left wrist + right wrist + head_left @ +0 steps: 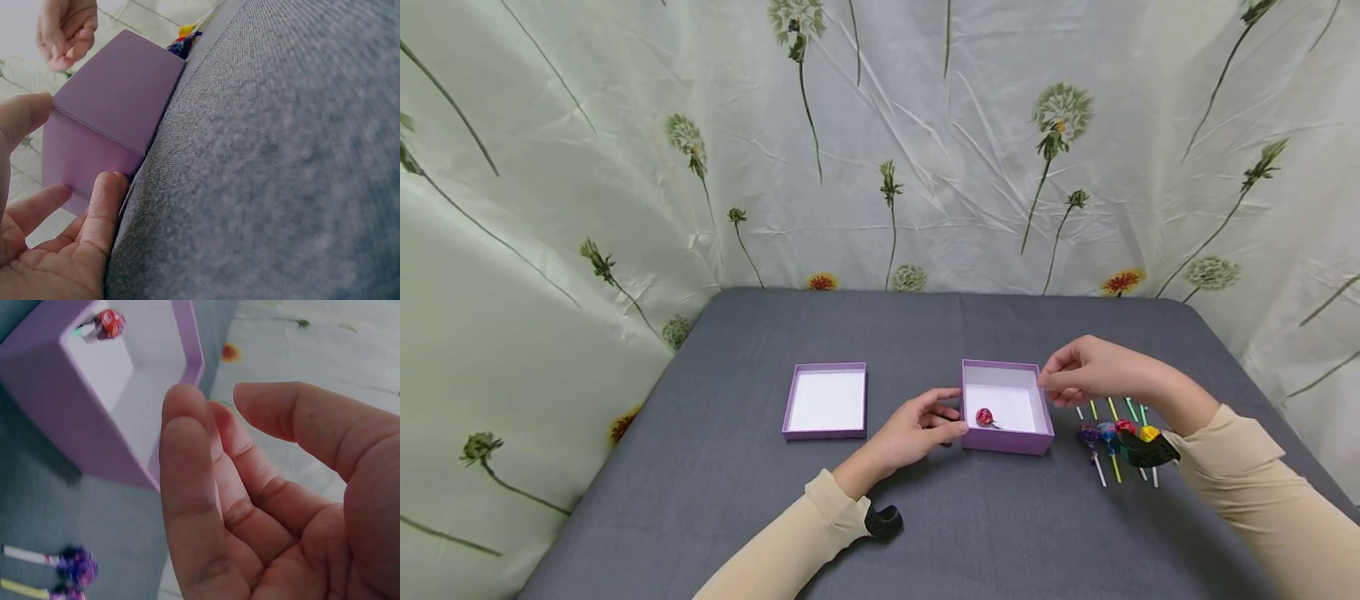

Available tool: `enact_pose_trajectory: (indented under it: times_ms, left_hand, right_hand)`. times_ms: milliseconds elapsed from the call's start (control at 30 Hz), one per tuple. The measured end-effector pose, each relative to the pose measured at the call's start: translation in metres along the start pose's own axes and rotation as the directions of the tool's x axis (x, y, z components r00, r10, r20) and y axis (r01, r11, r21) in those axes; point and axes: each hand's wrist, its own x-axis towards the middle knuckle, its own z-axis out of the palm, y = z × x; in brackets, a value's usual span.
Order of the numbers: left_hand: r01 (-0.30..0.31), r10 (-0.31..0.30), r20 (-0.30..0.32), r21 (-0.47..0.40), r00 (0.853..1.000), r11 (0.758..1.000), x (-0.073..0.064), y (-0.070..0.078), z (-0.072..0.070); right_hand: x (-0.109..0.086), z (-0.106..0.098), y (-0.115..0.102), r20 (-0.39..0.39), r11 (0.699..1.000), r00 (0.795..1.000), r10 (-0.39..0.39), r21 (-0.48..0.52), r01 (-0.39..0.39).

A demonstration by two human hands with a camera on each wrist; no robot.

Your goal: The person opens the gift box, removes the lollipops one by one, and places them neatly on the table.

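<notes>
A purple box [1007, 442] with a white inside stands right of the table's middle in the head view. Inside it, near the front wall, lies a red-wrapped lollipop [984, 417]. My left hand [917, 427] rests its fingertips on the box's left side, and the left wrist view shows the thumb and fingers spread along that wall. Over the box's right edge hovers my right hand [1086, 371]. In the right wrist view, nothing sits between its loosely bent fingers [194, 481] and the thumb.
Several wrapped lollipops [1107, 432] lie in rows right of the box, partly hidden beneath my right forearm. A purple-rimmed lid [823, 434], white inside, lies to the left. Grey cloth covers the table [700, 483], and a flowered curtain [850, 167] hangs behind it.
</notes>
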Motion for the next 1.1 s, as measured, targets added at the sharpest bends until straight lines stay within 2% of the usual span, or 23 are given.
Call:
enact_pose_trajectory:
  times_ms: [367,667,867,1100]
  left_hand:
    - [0.005,-0.005,-0.01,0.001,1.0,1.0,0.0,-0.002,0.001]
    - [-0.009,0.009,-0.005,-0.011,1.0,1.0,0.001,-0.004,0.002]
    - [-0.015,0.015,-0.001,-0.013,1.0,1.0,0.0,-0.002,0.001]
    - [-0.016,0.015,-0.005,-0.009,1.0,1.0,0.0,-0.001,0.0]
  right_hand:
    - [0.035,0.027,-0.015,0.124,1.0,0.992,0.021,0.003,-0.021]
    - [0.054,0.044,-0.015,0.198,0.997,0.978,0.069,-0.045,-0.061]
    - [0.059,0.051,-0.016,0.197,0.994,0.977,0.086,-0.087,-0.07]
    - [0.06,0.053,-0.019,0.174,0.992,0.98,0.099,-0.093,-0.084]
